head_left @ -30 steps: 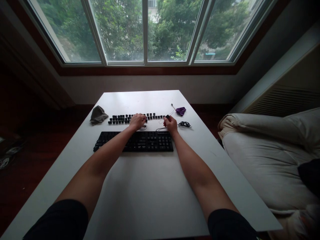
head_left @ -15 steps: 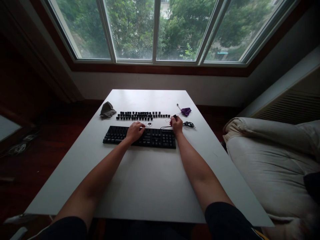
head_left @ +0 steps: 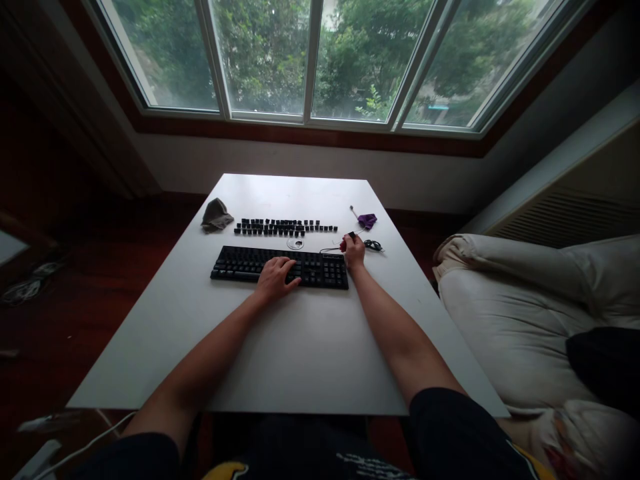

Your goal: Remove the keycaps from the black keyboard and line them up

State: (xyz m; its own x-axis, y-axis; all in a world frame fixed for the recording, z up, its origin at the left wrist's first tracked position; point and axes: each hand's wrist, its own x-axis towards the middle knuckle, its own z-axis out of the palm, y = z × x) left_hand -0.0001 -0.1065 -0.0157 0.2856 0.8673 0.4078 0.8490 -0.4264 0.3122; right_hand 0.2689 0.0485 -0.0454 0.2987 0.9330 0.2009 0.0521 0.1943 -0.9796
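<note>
The big flat white table (head_left: 310, 360) reaches well past the long black keyboard (head_left: 317, 268) on every side. Rows of square black keys (head_left: 279, 232) lie behind it. The left hand (head_left: 275, 277) rests loosely on the keyboard. A crumpled grey cloth (head_left: 217, 216) sits at the left edge. A purple cloth (head_left: 367, 221) and looped black cord (head_left: 373, 245) crowd the right hand (head_left: 354, 247), which pinches a small black thing (head_left: 351, 235).
</note>
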